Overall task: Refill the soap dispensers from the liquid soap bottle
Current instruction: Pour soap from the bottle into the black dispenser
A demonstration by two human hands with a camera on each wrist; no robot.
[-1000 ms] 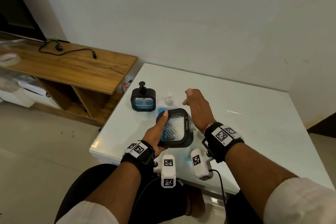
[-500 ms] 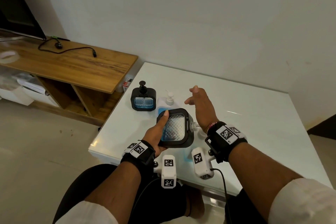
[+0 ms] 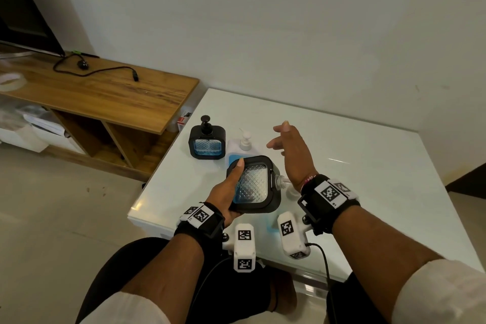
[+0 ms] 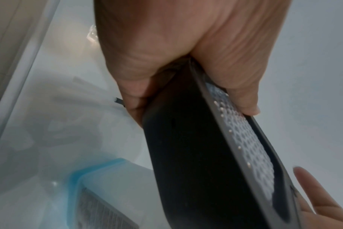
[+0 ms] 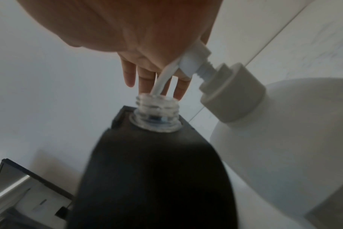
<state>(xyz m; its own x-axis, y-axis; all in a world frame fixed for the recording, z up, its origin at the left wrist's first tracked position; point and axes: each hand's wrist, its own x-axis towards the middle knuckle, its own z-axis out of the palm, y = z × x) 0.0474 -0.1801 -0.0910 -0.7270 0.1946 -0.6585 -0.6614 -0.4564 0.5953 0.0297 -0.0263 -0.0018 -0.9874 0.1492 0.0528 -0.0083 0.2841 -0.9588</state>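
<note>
My left hand (image 3: 226,192) grips a black square soap dispenser (image 3: 253,184) with a textured clear window, tilted over the white table (image 3: 368,192). Its pump is off and its clear threaded neck (image 5: 157,114) points right. My right hand (image 3: 286,144) hovers with straight fingers, its palm (image 5: 137,31) resting on the white pump head (image 5: 194,62) of a white soap bottle (image 5: 284,139). The bottle's spout reaches into the neck. In the head view my right wrist hides most of this bottle. A second black dispenser (image 3: 207,142) with its pump on stands further back.
Behind the held dispenser stands a white pump bottle (image 3: 246,141) with a blue label. A wooden TV unit (image 3: 105,95) with a black cable and a TV lies to the left, below table height. The wall runs along the table's far edge.
My right hand's fingers have lifted and stretched further out over the table. The left hand keeps the dispenser tilted in the same spot.
</note>
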